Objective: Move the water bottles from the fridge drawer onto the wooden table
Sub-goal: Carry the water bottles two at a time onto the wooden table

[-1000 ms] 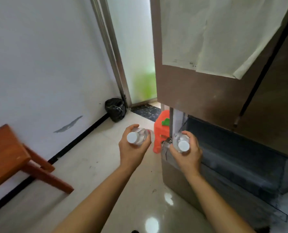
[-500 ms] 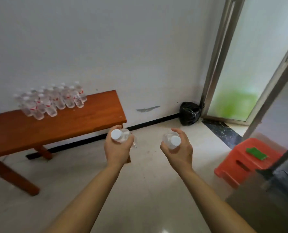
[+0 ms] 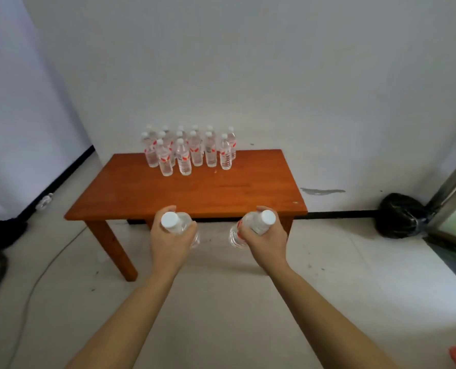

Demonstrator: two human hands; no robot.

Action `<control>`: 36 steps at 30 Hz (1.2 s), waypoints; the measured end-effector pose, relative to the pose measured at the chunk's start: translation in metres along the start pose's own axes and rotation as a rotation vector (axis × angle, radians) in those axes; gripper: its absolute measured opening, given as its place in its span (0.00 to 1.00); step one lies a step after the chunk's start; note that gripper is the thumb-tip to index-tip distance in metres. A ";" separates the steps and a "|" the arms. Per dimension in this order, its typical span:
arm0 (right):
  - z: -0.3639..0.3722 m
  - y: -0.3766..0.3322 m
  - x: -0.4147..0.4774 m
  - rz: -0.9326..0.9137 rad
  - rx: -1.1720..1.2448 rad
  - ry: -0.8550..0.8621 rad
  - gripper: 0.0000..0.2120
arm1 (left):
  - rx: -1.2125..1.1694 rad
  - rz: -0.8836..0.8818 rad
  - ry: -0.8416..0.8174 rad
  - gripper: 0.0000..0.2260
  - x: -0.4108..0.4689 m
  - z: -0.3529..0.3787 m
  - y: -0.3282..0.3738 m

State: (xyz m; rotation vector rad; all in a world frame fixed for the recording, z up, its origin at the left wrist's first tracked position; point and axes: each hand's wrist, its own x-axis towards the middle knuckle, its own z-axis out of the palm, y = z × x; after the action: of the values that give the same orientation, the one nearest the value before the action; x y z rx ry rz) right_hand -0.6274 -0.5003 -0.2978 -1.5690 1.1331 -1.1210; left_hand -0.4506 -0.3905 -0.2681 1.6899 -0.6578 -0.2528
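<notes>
Two at once, bound for the orange-brown wooden surface [image 3: 194, 193].
Clutching one clear white-capped plastic water bottle [image 3: 181, 227] in the left hand [image 3: 172, 246], a matching bottle [image 3: 258, 222] in the right hand [image 3: 265, 242], both short of the near edge. Likely light, thin-walled, slick if chilled; best gripped mid-body. Farther back, standing filled bottles [image 3: 192, 153] clustered.

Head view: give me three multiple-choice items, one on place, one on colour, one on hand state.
1. Where on the table are the standing bottles? A near edge; B far edge, by the wall; C under it.
2. Cap colour of the left bottle? A blue; B green; C white.
3. Left hand and right hand? A each grips a bottle; B both open; C only one does.
B: they stand at the wall side. C: the cap is white. A: one curls round the left bottle, one round the right bottle.
</notes>
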 end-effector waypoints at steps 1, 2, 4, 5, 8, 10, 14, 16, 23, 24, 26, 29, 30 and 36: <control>0.016 -0.001 0.011 0.007 0.001 -0.015 0.27 | 0.007 -0.005 0.013 0.26 0.015 -0.002 -0.006; 0.030 -0.001 0.023 0.014 0.004 -0.025 0.27 | 0.014 -0.010 0.027 0.26 0.031 -0.002 -0.011; 0.059 0.002 0.049 0.010 0.015 -0.044 0.28 | 0.015 -0.014 0.048 0.25 0.064 0.001 -0.020; 0.073 0.005 0.065 0.006 0.015 -0.055 0.27 | 0.014 -0.015 0.053 0.25 0.082 0.006 -0.025; 0.112 0.016 0.119 0.021 0.037 -0.079 0.27 | 0.053 -0.001 0.070 0.26 0.140 0.027 -0.036; 0.136 0.021 0.160 0.051 0.066 -0.092 0.28 | 0.066 0.012 0.066 0.26 0.181 0.046 -0.036; 0.170 0.018 0.249 0.067 0.045 -0.090 0.23 | 0.078 0.002 0.023 0.26 0.267 0.085 -0.032; 0.187 0.013 0.300 0.056 0.033 -0.082 0.23 | 0.061 0.009 0.007 0.25 0.313 0.104 -0.031; 0.243 0.031 0.419 0.097 -0.069 -0.051 0.29 | 0.063 0.026 -0.123 0.16 0.446 0.166 -0.058; 0.252 0.037 0.433 0.102 -0.091 -0.042 0.28 | 0.059 0.042 -0.150 0.16 0.465 0.177 -0.065; 0.269 0.050 0.456 0.118 -0.134 -0.025 0.24 | 0.058 0.055 -0.211 0.18 0.499 0.199 -0.082; 0.292 0.071 0.485 0.193 -0.182 0.013 0.18 | 0.089 0.028 -0.299 0.18 0.545 0.232 -0.108; 0.301 0.077 0.494 0.225 -0.184 0.014 0.19 | 0.098 0.036 -0.325 0.18 0.559 0.242 -0.118; 0.344 0.114 0.533 0.345 -0.225 0.076 0.22 | 0.165 -0.018 -0.491 0.19 0.612 0.289 -0.171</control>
State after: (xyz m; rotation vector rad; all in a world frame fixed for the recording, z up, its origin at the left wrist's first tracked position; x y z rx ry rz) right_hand -0.2206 -0.9911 -0.3893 -1.4326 1.5572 -0.8509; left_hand -0.0510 -0.9506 -0.3842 1.8048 -1.0484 -0.6538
